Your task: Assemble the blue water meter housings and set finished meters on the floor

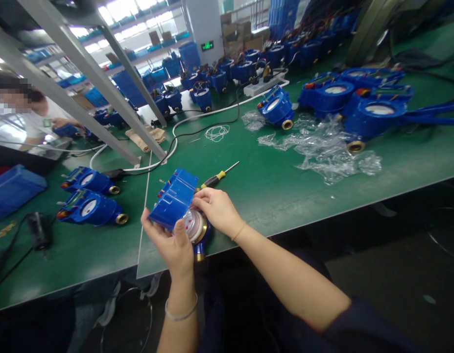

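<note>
Near the front edge of the green table, my left hand [171, 245] holds a blue plastic housing [175, 198], tilted up, its thumb on the near side. Under and beside the housing shows a round meter body [193, 224] with a clear face, a white ring and a brass end. My right hand [216, 210] has its fingers pinched at the housing's right lower edge; what lies between the fingertips is hidden. A screwdriver [214, 180] with a black and yellow handle lies just beyond my right hand.
Two blue meters [96, 208] sit at the left by a blue bin [17, 189]. More meters [373, 113] and crumpled clear plastic [322, 149] lie at the right. White cable [175, 139] crosses behind, near metal posts. A person [39, 115] works at far left.
</note>
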### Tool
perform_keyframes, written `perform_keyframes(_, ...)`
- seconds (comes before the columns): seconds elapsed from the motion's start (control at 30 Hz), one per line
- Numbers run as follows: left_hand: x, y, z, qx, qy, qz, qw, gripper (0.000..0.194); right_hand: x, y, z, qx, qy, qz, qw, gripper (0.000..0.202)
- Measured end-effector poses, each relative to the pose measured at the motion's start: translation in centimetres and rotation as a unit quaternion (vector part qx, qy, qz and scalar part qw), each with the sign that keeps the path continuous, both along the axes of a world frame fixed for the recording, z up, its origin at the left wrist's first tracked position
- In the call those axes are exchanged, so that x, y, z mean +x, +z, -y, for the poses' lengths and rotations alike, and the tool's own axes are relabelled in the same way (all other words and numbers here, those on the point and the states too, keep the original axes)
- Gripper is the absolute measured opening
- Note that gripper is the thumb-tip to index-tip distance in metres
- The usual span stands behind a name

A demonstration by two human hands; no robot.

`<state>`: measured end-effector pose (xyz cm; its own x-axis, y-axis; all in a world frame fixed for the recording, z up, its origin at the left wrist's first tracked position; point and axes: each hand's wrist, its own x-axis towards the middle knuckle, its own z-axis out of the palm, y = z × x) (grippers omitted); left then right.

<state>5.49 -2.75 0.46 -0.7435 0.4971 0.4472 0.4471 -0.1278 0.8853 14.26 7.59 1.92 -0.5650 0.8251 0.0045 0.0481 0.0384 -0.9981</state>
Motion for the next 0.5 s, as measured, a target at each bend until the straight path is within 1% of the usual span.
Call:
perform_keyframes(0.03, -0.1, 0.0, 0.0, 0.002, -0.001, 0.001, 1.0, 0.087, 0.2, 0.0, -0.2, -0.006, 0.029, -0.014, 0.999, 0.009)
perform_keyframes(0.1, -0.3, -0.1, 0.1, 0.003, 0.001, 0.002, 1.0, 0.084, 0.8, 0.3, -0.7, -0.011, 0.094, -0.037, 0.995, 0.02)
perform_keyframes(0.13, -0.4, -0.1, 0.1, 0.002, 0.003, 0.001, 1.0, 0.082, 1.0, 0.4, -0.9, -0.003, 0.12, -0.042, 0.992, 0.026)
perform_keyframes(0.17, -0.5, -0.1, 0.1, -0.001, 0.004, -0.001, 1.0, 0.081, 1.2, 0.6, -1.2, 0.017, 0.139, -0.041, 0.989, 0.027)
perform_keyframes(0.2, -0.5, -0.1, 0.1, -0.003, 0.005, -0.004, 1.0, 0.08, 1.3, 0.8, -1.5, 0.046, 0.148, -0.031, 0.987, 0.023)
perform_keyframes(0.27, -0.4, 0.0, 0.1, -0.002, 0.002, -0.004, 1.0, 0.079, 1.2, 1.1, -1.9, 0.115, 0.147, 0.022, 0.982, 0.01)
perform_keyframes(0.3, -0.4, 0.0, 0.1, 0.002, -0.002, -0.001, 1.0, 0.078, 1.1, 1.2, -2.0, 0.142, 0.142, 0.054, 0.978, 0.01)
perform_keyframes(0.4, -0.1, 0.0, 0.0, 0.011, -0.014, 0.005, 1.0, 0.079, 0.5, 1.4, -1.7, 0.183, 0.105, 0.136, 0.968, 0.017)
perform_keyframes(0.5, 0.0, 0.0, 0.0, 0.008, -0.014, 0.003, 1.0, 0.079, -0.2, 1.3, -0.7, 0.2, 0.056, 0.171, 0.963, 0.021)
